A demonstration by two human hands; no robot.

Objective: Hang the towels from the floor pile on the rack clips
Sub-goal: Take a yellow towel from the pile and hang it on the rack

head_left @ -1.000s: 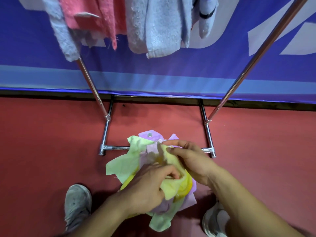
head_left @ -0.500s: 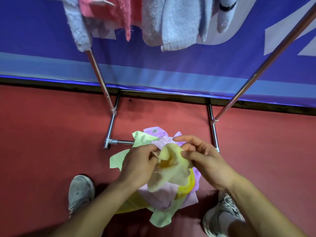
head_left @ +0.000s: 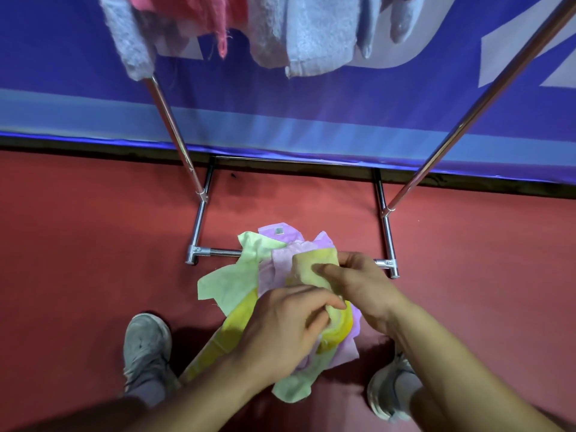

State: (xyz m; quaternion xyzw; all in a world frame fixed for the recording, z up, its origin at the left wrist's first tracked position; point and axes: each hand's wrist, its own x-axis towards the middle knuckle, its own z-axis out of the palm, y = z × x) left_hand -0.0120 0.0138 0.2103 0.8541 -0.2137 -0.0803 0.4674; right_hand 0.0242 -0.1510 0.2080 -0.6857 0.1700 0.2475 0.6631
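A pile of thin towels (head_left: 237,285), pale green, pink-lilac and yellow, lies on the red floor at the foot of the chrome rack (head_left: 174,132). Above the pile I hold a pale yellow towel (head_left: 314,265). My right hand (head_left: 358,285) pinches its upper edge between thumb and fingers. My left hand (head_left: 286,332) grips its lower part, and the cloth is bunched between the two hands. Blue-grey and pink towels (head_left: 318,35) hang from the rack at the top of the view; the clips are out of frame.
The rack's base bars (head_left: 386,244) and two slanted uprights frame the pile. A blue banner wall (head_left: 311,120) stands right behind the rack. My two grey shoes (head_left: 146,347) rest on the floor either side of the pile.
Both hands have kept hold of the pale yellow towel. My left hand has slid down and right along the cloth while my right hand pinches its top edge. The view has tilted down slightly.
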